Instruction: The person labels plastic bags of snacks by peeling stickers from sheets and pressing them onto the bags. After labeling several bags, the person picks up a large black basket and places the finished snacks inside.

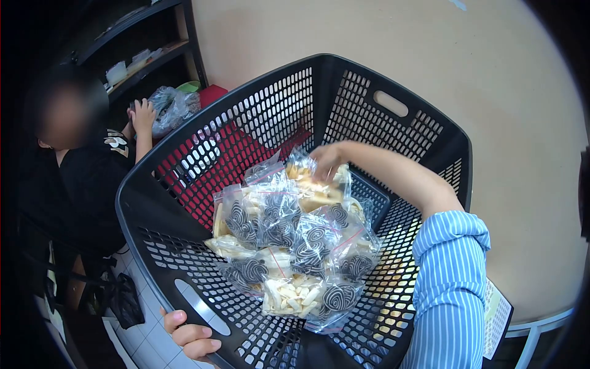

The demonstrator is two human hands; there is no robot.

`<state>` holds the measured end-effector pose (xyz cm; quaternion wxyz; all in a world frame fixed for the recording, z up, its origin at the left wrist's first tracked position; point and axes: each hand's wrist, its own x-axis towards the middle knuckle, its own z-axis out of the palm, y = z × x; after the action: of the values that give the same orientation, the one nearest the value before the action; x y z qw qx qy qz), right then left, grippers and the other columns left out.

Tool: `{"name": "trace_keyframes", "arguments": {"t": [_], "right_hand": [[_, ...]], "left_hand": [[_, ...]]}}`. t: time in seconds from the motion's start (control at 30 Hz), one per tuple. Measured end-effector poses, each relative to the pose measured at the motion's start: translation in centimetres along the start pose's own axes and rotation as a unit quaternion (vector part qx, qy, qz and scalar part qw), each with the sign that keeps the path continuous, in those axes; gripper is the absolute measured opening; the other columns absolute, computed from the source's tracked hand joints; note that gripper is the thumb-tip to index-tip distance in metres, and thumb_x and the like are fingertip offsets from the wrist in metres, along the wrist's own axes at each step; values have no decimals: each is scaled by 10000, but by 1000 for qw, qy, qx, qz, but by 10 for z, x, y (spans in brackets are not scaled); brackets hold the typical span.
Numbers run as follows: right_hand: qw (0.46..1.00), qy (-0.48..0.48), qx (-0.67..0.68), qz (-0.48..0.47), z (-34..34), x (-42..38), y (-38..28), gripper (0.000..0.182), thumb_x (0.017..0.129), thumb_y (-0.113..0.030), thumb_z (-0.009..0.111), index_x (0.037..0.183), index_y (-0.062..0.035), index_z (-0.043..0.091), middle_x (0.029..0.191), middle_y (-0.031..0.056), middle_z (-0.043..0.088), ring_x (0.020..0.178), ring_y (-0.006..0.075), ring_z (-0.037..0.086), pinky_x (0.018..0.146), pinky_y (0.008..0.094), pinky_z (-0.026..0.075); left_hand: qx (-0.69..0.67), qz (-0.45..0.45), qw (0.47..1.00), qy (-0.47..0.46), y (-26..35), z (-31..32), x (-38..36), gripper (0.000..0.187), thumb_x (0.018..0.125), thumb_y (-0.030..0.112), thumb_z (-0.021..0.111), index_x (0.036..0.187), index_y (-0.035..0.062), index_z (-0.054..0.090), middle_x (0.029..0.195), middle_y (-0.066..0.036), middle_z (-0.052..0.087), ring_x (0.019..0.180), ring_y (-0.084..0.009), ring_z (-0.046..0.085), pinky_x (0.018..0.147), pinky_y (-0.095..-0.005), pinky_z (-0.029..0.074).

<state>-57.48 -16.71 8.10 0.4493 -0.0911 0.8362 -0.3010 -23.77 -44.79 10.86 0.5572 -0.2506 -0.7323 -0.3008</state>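
Observation:
A black perforated plastic basket (184, 203) is tilted toward me and holds several clear bags of snacks (289, 246), some with dark swirl cookies, some with pale sticks. My left hand (187, 335) grips the basket's near rim by the handle slot. My right hand (326, 161), on an arm in a blue striped sleeve, reaches deep inside and closes on the topmost snack bag (313, 187) at the far side of the pile.
Another person in black sits at the left, one hand (142, 115) on a plastic bag on a red surface. A dark shelf unit (141, 43) stands behind. A beige table top (522, 123) lies under the basket, tiled floor lower left.

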Motion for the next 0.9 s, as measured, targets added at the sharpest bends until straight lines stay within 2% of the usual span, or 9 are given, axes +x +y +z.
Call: {"name": "trace_keyframes", "arguments": {"t": [0.23,0.37,0.43,0.47,0.57,0.63,0.7,0.77,0.9], "right_hand": [[998,13,-45,-35,-59,-11,-5,190,683,-61,673,805,-75,529,709,34,565,625,115,543,562,252,479],[997,-36,-62,-40,-72,-13,-13,167,687,-66,671,793,-84,542,682,20,563,603,98,536,555,238,475],[994,-56,-83,-36,-87,-28,-29,138,699,-66,661,776,-80,547,690,18,565,601,104,537,555,235,473],[992,-32,-115,-47,-91,-47,-44,117,709,-68,638,796,-80,560,710,28,576,625,115,552,565,246,481],[958,115,-240,-103,-107,-128,-88,168,658,-135,654,790,-71,573,735,4,565,651,93,517,551,242,434],[916,255,-264,-164,-94,-206,-103,209,689,-199,629,841,-73,559,780,24,561,716,104,523,650,240,442],[853,370,-258,-262,-85,-274,-89,190,766,-223,584,880,-76,546,802,2,538,779,86,508,695,232,425],[820,436,-235,-288,-68,-336,-61,178,815,-226,534,882,-62,522,800,-10,506,785,60,481,714,197,384],[680,668,-112,-281,-13,-412,37,160,810,-200,527,843,-43,512,770,-22,486,757,50,447,691,181,346]], "left_hand": [[-8,4,999,47,2,13,1,395,725,558,336,732,169,403,682,-4,368,853,-204,421,931,-420,257],[-5,-13,996,90,7,26,2,340,738,510,352,716,173,396,672,3,367,853,-196,424,936,-417,258],[16,-75,991,114,14,24,7,155,797,251,459,671,221,374,664,50,375,925,-155,431,996,-402,226],[27,-86,993,75,15,18,7,150,809,240,440,685,218,360,665,45,359,926,-148,425,999,-387,219],[30,-115,991,63,17,20,4,141,824,200,410,698,216,346,667,43,343,928,-138,416,997,-365,215],[23,-133,987,86,18,19,5,145,825,170,399,699,218,346,668,46,343,930,-134,412,993,-358,216],[4,-103,995,3,15,3,12,199,749,362,452,716,183,372,681,10,355,904,-174,411,959,-403,228],[-11,-69,997,36,8,6,1,477,617,590,467,731,133,392,690,-37,350,825,-213,400,908,-443,250],[-26,12,997,65,-4,13,4,506,646,618,380,719,117,382,700,-1,341,700,-171,376,857,-440,293]]}}
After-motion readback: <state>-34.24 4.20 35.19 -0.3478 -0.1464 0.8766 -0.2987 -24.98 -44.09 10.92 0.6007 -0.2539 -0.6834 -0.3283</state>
